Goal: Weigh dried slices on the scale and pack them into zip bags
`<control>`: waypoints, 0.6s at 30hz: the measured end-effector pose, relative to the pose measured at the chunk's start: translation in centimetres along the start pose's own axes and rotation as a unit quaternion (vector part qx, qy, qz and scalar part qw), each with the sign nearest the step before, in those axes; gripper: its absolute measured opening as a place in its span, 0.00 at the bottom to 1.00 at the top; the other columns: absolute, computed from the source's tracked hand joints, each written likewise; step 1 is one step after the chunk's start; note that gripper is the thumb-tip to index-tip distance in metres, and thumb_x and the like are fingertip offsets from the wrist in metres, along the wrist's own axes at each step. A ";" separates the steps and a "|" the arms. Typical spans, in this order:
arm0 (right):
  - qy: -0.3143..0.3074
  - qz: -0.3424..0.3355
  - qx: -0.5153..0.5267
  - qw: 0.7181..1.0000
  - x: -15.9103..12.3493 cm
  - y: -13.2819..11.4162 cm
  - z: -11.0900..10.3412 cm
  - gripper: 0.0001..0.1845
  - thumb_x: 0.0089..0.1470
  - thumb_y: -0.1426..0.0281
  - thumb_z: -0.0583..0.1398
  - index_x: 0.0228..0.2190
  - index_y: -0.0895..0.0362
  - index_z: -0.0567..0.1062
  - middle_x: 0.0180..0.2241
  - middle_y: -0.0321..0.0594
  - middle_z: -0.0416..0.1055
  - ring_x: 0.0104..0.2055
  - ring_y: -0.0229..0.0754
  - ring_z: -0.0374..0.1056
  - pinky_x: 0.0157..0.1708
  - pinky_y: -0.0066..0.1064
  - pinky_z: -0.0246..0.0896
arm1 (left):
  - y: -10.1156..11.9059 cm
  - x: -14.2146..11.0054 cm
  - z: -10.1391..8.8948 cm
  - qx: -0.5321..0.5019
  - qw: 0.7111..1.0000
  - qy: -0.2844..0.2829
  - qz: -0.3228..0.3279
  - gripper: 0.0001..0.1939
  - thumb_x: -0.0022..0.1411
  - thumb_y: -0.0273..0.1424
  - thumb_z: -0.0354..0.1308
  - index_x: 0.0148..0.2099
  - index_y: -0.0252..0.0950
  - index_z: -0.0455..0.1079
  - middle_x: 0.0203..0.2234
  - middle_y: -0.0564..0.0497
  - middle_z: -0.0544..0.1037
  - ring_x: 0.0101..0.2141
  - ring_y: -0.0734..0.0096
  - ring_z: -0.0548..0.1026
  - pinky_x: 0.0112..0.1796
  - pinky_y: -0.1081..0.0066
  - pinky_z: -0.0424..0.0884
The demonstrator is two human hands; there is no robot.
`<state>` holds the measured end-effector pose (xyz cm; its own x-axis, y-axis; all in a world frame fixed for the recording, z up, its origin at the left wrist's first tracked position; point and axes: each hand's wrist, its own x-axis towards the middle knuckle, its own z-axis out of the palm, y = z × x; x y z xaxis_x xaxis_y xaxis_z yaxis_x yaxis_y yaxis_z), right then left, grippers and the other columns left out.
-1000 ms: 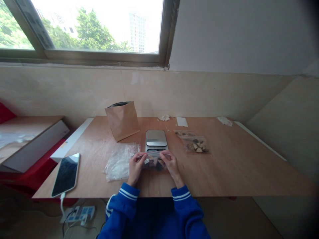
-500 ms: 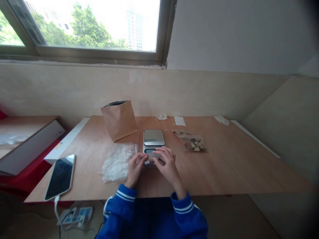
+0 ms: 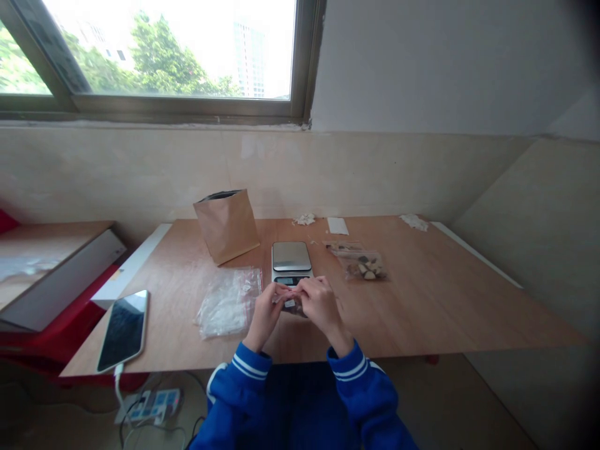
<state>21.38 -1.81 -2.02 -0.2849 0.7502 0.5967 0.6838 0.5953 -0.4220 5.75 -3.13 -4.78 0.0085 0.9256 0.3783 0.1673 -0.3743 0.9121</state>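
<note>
Both hands meet over the near middle of the wooden table (image 3: 422, 306). My left hand (image 3: 265, 310) and my right hand (image 3: 319, 302) pinch the top edge of a small clear plastic bag (image 3: 287, 298) between them, fingers closed. The bag is mostly hidden behind my fingers. Just beyond them sits a small digital scale (image 3: 291, 259) with a steel platform. A pile of empty clear bags (image 3: 227, 301) lies left of my left hand. A filled clear bag (image 3: 360, 265) with dark and pale pieces lies to the right of the scale.
A brown paper bag (image 3: 227, 225) stands open at the back left. A phone (image 3: 124, 328) on a cable lies at the table's left edge. Paper scraps (image 3: 337, 225) lie along the far edge. A power strip (image 3: 147, 403) is on the floor.
My hands have drawn together along the bag's top edge, the right hand sliding left towards the left hand. The bag's contents, visible a second ago, are now hidden by my fingers.
</note>
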 end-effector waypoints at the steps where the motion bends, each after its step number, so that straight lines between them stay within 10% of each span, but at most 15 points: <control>1: 0.015 0.004 0.000 1.000 -0.1 0.1 0.2 0.13 0.60 0.74 0.56 0.24 0.54 0.73 0.24 0.36 0.73 0.30 0.41 0.68 0.39 0.34 0.52 | 0.1 0.0 0.1 -0.005 1.000 0.002 0.003 0.10 0.62 0.39 0.58 0.33 0.38 0.68 0.32 0.49 0.77 0.36 0.65 0.76 0.38 0.69 0.69; 18: 0.039 -0.029 0.013 0.999 -0.2 -0.8 0.7 0.15 0.62 0.72 0.56 0.25 0.53 0.75 0.24 0.37 0.74 0.32 0.43 0.67 0.38 0.35 0.54 | 0.7 -0.9 -0.4 0.044 0.998 0.026 0.022 0.12 0.65 0.38 0.54 0.36 0.39 0.75 0.31 0.48 0.78 0.33 0.65 0.75 0.37 0.70 0.68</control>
<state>20.43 -2.22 -2.35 -0.2686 0.6902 0.6720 0.6496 0.6449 -0.4027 5.49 -4.26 -4.44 -0.0325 0.9033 0.4277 0.2537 -0.4065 0.8777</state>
